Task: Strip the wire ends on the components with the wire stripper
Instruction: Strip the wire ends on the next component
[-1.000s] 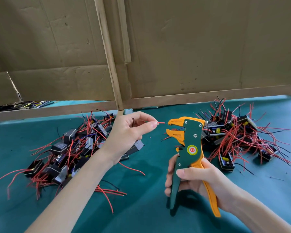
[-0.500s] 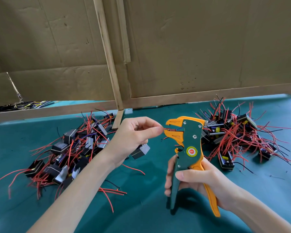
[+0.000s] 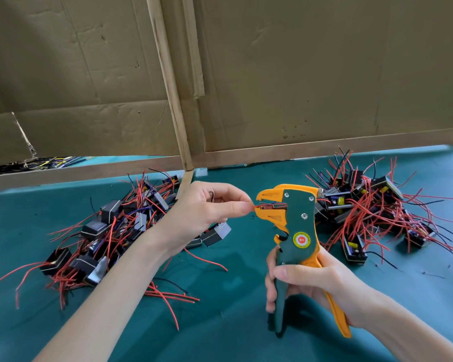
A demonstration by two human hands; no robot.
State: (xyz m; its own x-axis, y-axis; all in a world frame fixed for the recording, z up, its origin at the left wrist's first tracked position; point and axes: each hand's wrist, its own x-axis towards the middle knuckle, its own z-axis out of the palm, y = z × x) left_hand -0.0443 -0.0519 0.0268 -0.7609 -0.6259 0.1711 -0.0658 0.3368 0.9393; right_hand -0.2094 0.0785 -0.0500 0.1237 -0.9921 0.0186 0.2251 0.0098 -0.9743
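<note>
Red wire now inside wire stripper (previously outside).

We are in a small assembly workshop: a green-covered table walled with cardboard sheets and heaped with wired components awaiting the wire stripper.

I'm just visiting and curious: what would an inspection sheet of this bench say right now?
Surface: teal mat, mostly bare at the front.
Job's things: wire stripper, upright; red wire end in its jaws.
Clutter: component piles at left and right.
Hands: left hand pinches the wire; right hand grips the stripper handles.
Cables: loose red and black leads on both piles.
Surroundings: cardboard wall behind.
</note>
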